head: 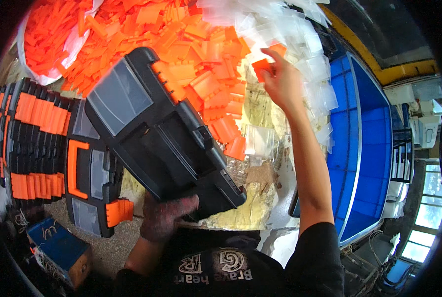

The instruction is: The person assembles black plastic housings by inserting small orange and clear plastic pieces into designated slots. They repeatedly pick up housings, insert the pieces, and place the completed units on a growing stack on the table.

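Observation:
My left hand [161, 221], in a dark knitted glove, grips the lower edge of a black plastic toolbox lid [158, 148]. The lid is tilted, with a clear window [121, 97] at its upper end and an orange latch [168, 81] on its upper right edge. Along that same edge, the lower latch seat [230, 182] is bare. Over the right side of the heap, my bare right hand [285, 83] pinches an orange plastic latch [261, 69] between thumb and fingers.
Loose orange latches [206, 55] and clear plastic covers [302, 41] cover the worktable [258, 208]. A white sack [52, 78] of orange pieces lies at the upper left. Stacked lids [39, 148] stand left, above a blue-topped box [57, 241]. A blue crate [354, 148] stands right.

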Tool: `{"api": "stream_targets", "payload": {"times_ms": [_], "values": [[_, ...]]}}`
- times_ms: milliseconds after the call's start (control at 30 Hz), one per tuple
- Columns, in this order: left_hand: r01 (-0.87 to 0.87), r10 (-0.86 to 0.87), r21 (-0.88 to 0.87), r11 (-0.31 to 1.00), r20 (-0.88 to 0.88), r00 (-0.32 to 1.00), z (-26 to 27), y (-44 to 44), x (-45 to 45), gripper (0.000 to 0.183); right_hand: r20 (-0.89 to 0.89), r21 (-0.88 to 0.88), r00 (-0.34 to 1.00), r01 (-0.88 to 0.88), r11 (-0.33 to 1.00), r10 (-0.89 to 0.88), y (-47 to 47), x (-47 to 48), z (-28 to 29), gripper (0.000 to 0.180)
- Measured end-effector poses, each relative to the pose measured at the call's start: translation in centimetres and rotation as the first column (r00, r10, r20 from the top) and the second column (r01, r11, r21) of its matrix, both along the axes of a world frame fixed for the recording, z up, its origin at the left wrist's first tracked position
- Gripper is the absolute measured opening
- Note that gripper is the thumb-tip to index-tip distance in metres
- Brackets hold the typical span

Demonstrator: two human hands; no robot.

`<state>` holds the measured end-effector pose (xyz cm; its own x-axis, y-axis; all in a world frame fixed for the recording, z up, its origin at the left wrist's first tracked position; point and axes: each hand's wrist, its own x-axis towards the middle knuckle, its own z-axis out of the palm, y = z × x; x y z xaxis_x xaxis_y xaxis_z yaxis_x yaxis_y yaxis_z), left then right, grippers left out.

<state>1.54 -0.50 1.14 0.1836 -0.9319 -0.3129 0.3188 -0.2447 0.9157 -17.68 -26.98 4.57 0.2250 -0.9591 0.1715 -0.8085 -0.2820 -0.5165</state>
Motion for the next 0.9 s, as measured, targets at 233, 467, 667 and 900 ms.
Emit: {"api": "stream_targets", "payload": {"times_ms": [233,467,667,900], "values": [[-0.134,0.157,0.088,0.987,-0.365,0.918,-0.6,0.7,-1.3,0.045,0.826,0.558,0.469,-0.607,0.565,-0.312,15.3,-1.4,1.9,0.026],[-0.002,0.026,0.055,0.998,-0.441,0.897,-0.5,1.3,-2.2,0.072,0.827,0.499,0.22,-0.711,0.496,-0.517,18.0,-1.7,0.5,0.023],[-0.09,0.104,0.051,0.995,-0.506,0.857,-1.2,3.1,-2.0,0.06,0.893,0.45,0.327,-0.628,0.635,-0.309,18.8,-2.3,0.1,0.019],[0.051,0.005,-0.133,0.99,0.39,0.921,-3.5,6.2,-0.5,0.011,0.739,0.351,-0.004,-0.851,0.39,-0.674,21.0,-1.1,-2.7,0.024]]}}
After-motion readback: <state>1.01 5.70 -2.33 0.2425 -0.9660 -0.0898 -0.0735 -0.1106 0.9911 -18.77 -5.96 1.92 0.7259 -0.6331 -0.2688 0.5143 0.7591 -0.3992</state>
